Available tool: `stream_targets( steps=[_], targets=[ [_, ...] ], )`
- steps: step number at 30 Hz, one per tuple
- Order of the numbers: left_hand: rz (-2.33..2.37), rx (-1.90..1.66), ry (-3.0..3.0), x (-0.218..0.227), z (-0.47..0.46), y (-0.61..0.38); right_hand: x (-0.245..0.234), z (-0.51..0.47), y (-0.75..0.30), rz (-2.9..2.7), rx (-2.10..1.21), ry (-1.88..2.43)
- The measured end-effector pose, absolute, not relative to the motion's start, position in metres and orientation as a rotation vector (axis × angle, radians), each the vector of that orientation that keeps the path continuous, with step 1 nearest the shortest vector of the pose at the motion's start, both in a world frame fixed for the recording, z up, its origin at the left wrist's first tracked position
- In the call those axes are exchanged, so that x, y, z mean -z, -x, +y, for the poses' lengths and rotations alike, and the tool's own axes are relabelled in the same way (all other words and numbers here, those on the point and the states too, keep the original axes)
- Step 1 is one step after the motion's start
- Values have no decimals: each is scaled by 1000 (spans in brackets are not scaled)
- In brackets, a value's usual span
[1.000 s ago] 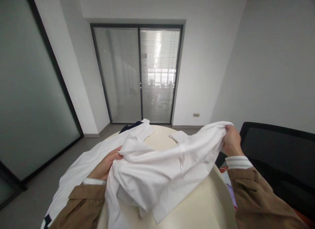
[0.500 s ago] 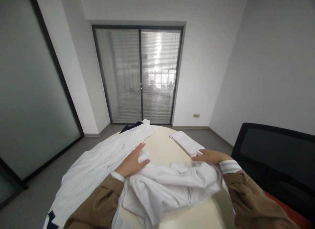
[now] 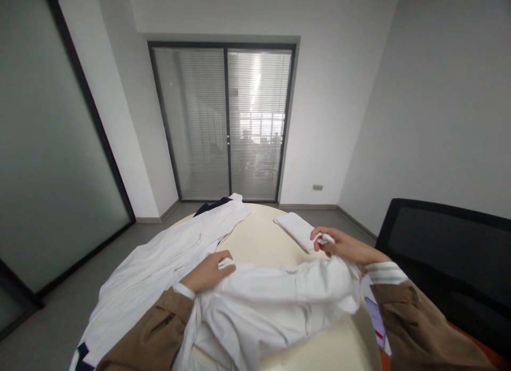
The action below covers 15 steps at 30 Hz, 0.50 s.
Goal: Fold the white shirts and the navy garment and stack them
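Observation:
A white shirt point(image 3: 275, 307) lies bunched across the near part of a round cream table point(image 3: 259, 238). My left hand point(image 3: 207, 272) rests on its left end, fingers curled over a fold of the cloth. My right hand point(image 3: 341, 246) pinches the shirt's right end between thumb and fingers, just above the table. Both forearms wear brown sleeves with white cuffs. A small folded white cloth point(image 3: 297, 230) lies just beyond my right hand.
Another white garment point(image 3: 159, 264) with a dark collar spreads over the table's left side. A black chair point(image 3: 451, 248) stands close at the right. Papers point(image 3: 375, 318) peek from under my right arm. Glass doors with blinds point(image 3: 227, 121) are ahead.
My right hand brought the lifted shirt end down to the table, then pinched the cloth again. My left hand came out from under the shirt and now rests on top of it.

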<state>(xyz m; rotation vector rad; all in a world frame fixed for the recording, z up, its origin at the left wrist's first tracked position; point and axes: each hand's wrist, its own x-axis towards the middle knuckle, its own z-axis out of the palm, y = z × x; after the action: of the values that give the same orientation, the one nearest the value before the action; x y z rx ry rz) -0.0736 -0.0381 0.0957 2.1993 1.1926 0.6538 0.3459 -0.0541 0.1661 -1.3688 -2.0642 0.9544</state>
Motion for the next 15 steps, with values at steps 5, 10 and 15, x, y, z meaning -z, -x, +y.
stream_targets(
  steps=[5,10,15],
  targets=[
    [1429,-1330,-1869,-113,-16,80,-177,-27,-347,-1608,-375,1186],
    [1533,-1567,-1705,-112,-1,76,-164,3,-337,-1632,103,1375],
    [1955,-1068,-1961,-98,-22,77,-129,8,-350,-1681,-30,2084]
  ],
)
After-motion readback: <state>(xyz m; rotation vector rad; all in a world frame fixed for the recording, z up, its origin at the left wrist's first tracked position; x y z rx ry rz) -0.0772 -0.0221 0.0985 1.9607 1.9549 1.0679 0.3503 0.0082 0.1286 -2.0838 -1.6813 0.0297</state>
